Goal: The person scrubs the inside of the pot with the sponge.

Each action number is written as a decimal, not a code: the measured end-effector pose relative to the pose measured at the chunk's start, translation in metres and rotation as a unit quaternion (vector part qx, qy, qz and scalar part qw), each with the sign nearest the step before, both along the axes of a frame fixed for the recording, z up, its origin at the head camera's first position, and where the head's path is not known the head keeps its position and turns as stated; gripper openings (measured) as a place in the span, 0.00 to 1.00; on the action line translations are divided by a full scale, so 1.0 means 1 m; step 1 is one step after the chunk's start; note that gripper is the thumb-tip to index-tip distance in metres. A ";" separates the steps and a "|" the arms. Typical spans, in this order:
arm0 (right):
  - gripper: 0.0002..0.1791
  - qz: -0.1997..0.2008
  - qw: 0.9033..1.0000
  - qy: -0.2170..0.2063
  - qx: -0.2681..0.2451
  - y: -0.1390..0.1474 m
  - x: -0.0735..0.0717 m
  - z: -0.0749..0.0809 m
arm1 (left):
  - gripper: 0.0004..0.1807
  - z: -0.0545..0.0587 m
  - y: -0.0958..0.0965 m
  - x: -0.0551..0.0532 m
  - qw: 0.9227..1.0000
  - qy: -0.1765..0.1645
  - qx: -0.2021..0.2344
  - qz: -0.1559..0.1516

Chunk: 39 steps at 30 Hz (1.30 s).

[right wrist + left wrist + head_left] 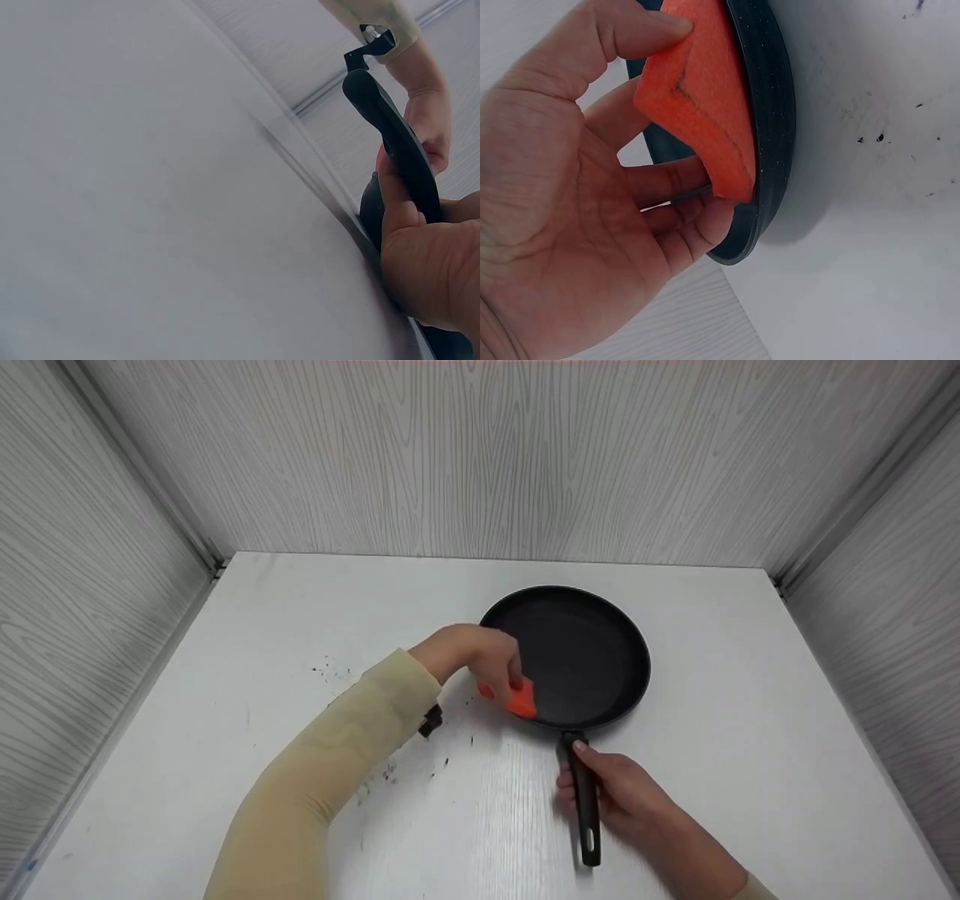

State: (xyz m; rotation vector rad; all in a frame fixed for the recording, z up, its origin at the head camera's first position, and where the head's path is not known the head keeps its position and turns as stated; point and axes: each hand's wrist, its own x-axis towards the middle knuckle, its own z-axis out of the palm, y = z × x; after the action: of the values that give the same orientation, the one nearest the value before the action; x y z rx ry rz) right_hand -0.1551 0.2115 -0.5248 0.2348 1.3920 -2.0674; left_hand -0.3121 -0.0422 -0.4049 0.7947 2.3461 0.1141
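A black frying pan (pixel 581 652) is over the white table, its handle (pixel 586 817) pointing toward the front. My right hand (pixel 622 787) grips that handle close to the pan, the thumb lying along its top. In my left hand (pixel 491 656) is an orange-red cloth (pixel 523 699), pinched between thumb and fingers at the pan's near-left rim. The left wrist view shows the cloth (pixel 697 97) folded, with a dark line across it, lying against the inside of the pan wall (pixel 769 112). In the right wrist view the handle (pixel 394 127) rises above my right hand (pixel 427 262).
Dark crumbs and smudges (pixel 390 772) are scattered on the white table (pixel 712 810) left of the pan. A small black device (pixel 430 720) shows at the left sleeve (pixel 360 735). Grey wood-grain panels (pixel 480 457) enclose the table at the back and both sides.
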 end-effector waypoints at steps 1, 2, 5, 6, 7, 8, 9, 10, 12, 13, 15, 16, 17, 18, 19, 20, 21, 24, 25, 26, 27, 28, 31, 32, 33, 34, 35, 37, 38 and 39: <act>0.23 0.001 1.000 0.003 0.003 0.000 0.000 0.000 | 0.24 0.000 0.000 0.000 1.000 -0.003 0.003 0.000; 0.24 0.003 1.000 0.005 0.008 0.000 -0.001 0.000 | 0.24 -0.001 0.000 0.000 1.000 -0.006 0.007 0.000; 0.25 0.008 1.000 0.010 0.017 0.000 -0.002 -0.001 | 0.23 -0.003 0.001 0.000 1.000 -0.021 0.021 -0.004; 0.25 0.009 1.000 0.009 0.018 0.000 -0.002 -0.001 | 0.23 -0.005 0.002 0.000 0.999 -0.025 0.026 -0.006; 0.25 0.010 1.000 0.008 0.018 0.000 -0.002 -0.001 | 0.23 -0.006 0.002 0.000 0.999 -0.030 0.031 -0.008; 0.25 0.011 1.000 0.008 0.020 0.000 -0.002 -0.001 | 0.23 -0.007 0.003 0.000 0.999 -0.036 0.035 -0.010; 0.25 0.012 1.000 0.007 0.019 0.000 -0.002 0.000 | 0.23 -0.008 0.003 0.000 0.998 -0.042 0.039 -0.011; 0.24 0.012 1.000 0.007 0.018 0.000 -0.002 0.000 | 0.24 -0.009 0.004 0.000 0.998 -0.048 0.043 -0.010; 0.24 0.013 1.000 0.006 0.016 0.000 -0.002 0.000 | 0.24 -0.010 0.006 0.000 0.997 -0.056 0.048 -0.009; 0.24 0.012 1.000 0.005 0.013 0.000 -0.002 0.000 | 0.24 -0.011 0.007 0.000 0.997 -0.061 0.049 -0.007; 0.24 0.011 1.000 0.003 0.009 0.000 -0.001 0.000 | 0.25 -0.011 0.008 0.000 0.996 -0.068 0.051 -0.001; 0.24 0.011 1.000 0.002 0.009 0.000 -0.001 0.000 | 0.25 -0.011 0.009 0.000 0.996 -0.071 0.053 0.001; 0.24 0.010 1.000 0.002 0.009 0.000 -0.001 0.000 | 0.26 -0.012 0.010 0.001 0.996 -0.072 0.054 0.002; 0.24 0.009 1.000 0.001 0.009 0.000 -0.001 0.000 | 0.26 -0.012 0.011 0.001 0.996 -0.074 0.056 0.002; 0.24 0.008 1.000 0.001 0.010 0.000 -0.001 0.000 | 0.26 -0.013 0.011 0.001 0.995 -0.075 0.058 0.001; 0.25 0.008 1.000 0.002 0.013 0.000 -0.001 0.000 | 0.26 -0.013 0.012 0.001 0.995 -0.076 0.061 0.001; 0.25 0.009 1.000 0.003 0.015 0.000 -0.001 0.000 | 0.26 -0.014 0.013 0.002 0.995 -0.077 0.064 0.001; 0.26 0.010 1.000 0.004 0.018 0.000 -0.001 -0.001 | 0.26 -0.016 0.015 0.002 0.994 -0.082 0.076 -0.007; 0.26 0.010 1.000 0.004 0.019 0.000 -0.001 -0.001 | 0.26 -0.017 0.016 0.002 0.993 -0.085 0.079 -0.008; 0.26 0.011 1.000 0.004 0.018 0.000 -0.001 -0.001 | 0.26 -0.018 0.016 0.002 0.993 -0.089 0.083 -0.009; 0.27 0.012 1.000 0.003 0.017 0.000 -0.001 -0.001 | 0.25 -0.019 0.017 0.002 0.992 -0.093 0.086 -0.012; 0.27 0.012 1.000 0.004 0.018 0.000 -0.001 -0.001 | 0.25 -0.020 0.018 0.002 0.991 -0.097 0.089 -0.013; 0.27 0.011 1.000 0.006 0.020 0.000 -0.001 -0.001 | 0.25 -0.022 0.021 0.001 0.989 -0.109 0.097 -0.008; 0.27 0.011 1.000 0.008 0.021 0.000 -0.001 -0.001 | 0.24 -0.023 0.022 0.001 0.989 -0.112 0.100 -0.005; 0.27 0.010 1.000 0.010 0.023 0.000 -0.001 -0.001 | 0.24 -0.024 0.022 0.001 0.988 -0.114 0.103 -0.005; 0.26 0.010 1.000 0.012 0.025 0.000 -0.001 -0.001 | 0.24 -0.025 0.023 0.000 0.987 -0.117 0.106 -0.003; 0.26 0.011 1.000 0.014 0.025 0.000 -0.001 -0.001 | 0.24 -0.026 0.024 0.000 0.987 -0.119 0.109 -0.002; 0.25 0.014 0.999 0.016 0.027 0.000 -0.001 0.000 | 0.24 -0.028 0.025 0.001 0.986 -0.121 0.117 -0.005; 0.25 0.015 0.999 0.017 0.029 0.000 -0.001 0.000 | 0.24 -0.029 0.026 0.001 0.985 -0.120 0.120 -0.006; 0.25 0.016 0.999 0.018 0.029 0.000 -0.001 0.000 | 0.24 -0.030 0.026 0.001 0.985 -0.122 0.125 -0.008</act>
State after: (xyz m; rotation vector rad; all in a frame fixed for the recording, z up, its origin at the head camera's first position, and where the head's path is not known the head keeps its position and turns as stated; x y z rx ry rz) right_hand -0.1563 0.2117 -0.5249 0.1988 1.4699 -2.0161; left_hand -0.3113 -0.0159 -0.4347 0.8660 2.1176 0.4788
